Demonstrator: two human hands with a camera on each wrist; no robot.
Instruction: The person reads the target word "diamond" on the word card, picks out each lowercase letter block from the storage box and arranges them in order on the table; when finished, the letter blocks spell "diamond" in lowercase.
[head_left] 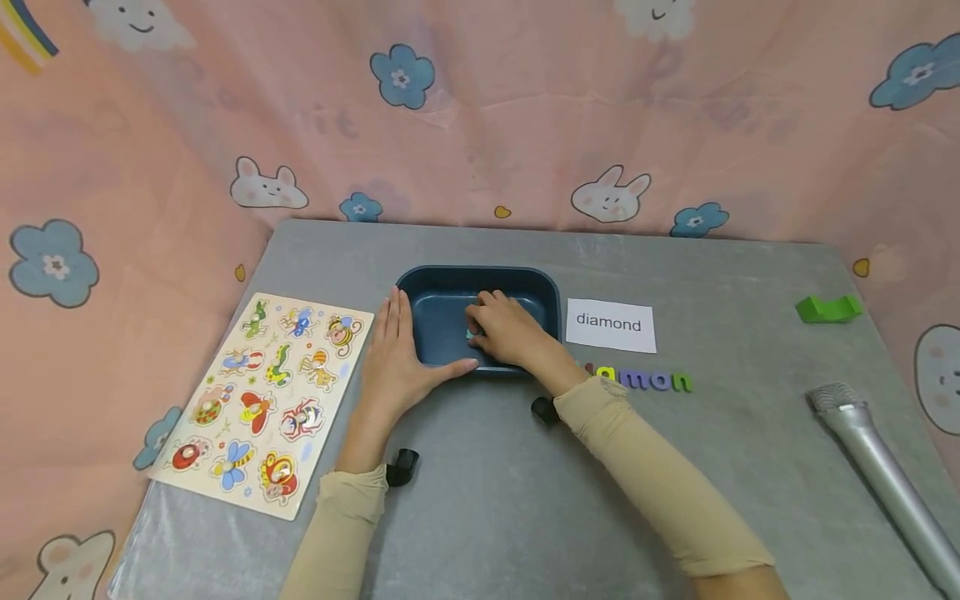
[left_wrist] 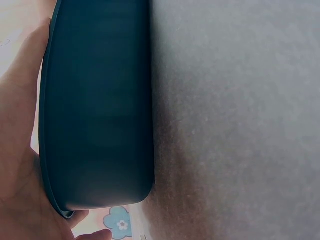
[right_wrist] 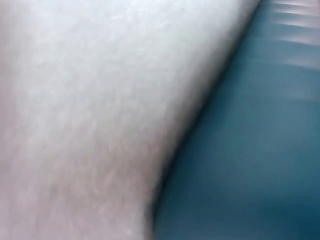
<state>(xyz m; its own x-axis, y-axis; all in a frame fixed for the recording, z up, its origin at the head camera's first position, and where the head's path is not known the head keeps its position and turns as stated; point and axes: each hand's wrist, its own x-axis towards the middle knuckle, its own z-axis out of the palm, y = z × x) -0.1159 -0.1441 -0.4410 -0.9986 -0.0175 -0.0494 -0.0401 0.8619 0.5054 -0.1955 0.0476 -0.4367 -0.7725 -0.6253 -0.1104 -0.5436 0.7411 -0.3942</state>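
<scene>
A dark blue rectangular tray sits on the grey table. My left hand rests on its left side, fingers straight along the rim and thumb stretched along the front edge. The left wrist view shows the tray's outer wall beside that hand. My right hand reaches inside the tray, its curled fingers pinching a small light-blue piece, mostly hidden. Right of the tray lies a white card reading "diamond". Below it, coloured letters form a row, the leftmost partly covered by my right forearm.
An insect peg puzzle board lies at the left. On the right are a green curved block and a silver microphone. A patterned pink cloth hangs behind the table.
</scene>
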